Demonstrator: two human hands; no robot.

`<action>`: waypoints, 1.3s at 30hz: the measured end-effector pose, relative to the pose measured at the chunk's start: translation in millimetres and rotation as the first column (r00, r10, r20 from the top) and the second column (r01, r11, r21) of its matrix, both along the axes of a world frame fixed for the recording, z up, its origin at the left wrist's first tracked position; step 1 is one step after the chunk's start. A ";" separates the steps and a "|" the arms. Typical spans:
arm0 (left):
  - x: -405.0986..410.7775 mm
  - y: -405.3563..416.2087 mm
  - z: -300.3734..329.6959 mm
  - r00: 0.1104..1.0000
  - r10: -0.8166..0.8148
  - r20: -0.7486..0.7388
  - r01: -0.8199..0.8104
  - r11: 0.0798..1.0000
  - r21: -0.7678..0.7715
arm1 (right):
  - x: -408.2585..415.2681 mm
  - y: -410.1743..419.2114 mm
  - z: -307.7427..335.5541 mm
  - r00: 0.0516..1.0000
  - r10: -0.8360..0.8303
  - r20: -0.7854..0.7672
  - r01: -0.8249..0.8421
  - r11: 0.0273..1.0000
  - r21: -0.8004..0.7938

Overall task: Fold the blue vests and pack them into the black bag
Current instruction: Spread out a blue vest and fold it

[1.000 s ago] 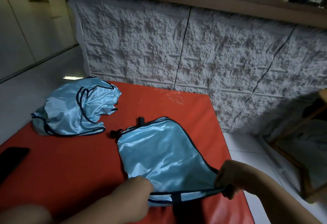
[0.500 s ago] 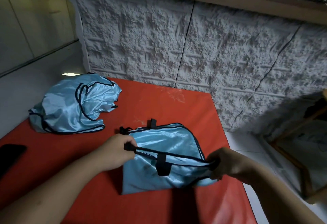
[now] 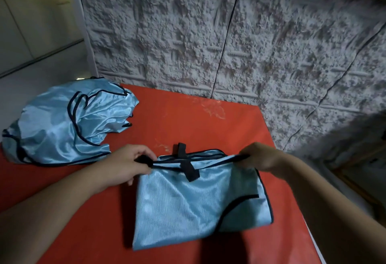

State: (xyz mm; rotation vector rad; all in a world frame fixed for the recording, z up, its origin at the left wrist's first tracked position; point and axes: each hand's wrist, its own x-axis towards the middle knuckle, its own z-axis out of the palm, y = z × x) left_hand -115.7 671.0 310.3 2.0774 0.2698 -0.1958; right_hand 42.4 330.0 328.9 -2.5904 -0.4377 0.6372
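Closest in: shiny light-blue satin vest with dark navy piping [image 3: 196, 205], folded over on itself and lying flat on the red table top [image 3: 188, 117]. Left hand [image 3: 127, 165] pinching the dark-trimmed edge at the left corner of the fold, right hand [image 3: 261, 157] pinching the same edge at the right corner, so both gripping the top layer. Further back on the left, crumpled heap of blue satin vests [image 3: 64, 121] waiting near the table's far corner, well apart from the folded one. Behind that, just rough white textured wall panels [image 3: 229, 44]. No black bag in view anywhere.

Could go wrong, probably: slippery satin, so letting go unevenly might slide the top layer off and skew the fold; black strap tab [image 3: 188, 165] could bunch underneath too.

Versus half a second back: folded edge carried further away, nearly meeting the far hem now.
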 end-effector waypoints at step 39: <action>44.4 3.0 -85.1 0.931 0.075 0.356 -0.211 0.909 0.360 | -178.9 153.6 -115.9 0.558 0.477 0.679 -0.384 0.874 -0.298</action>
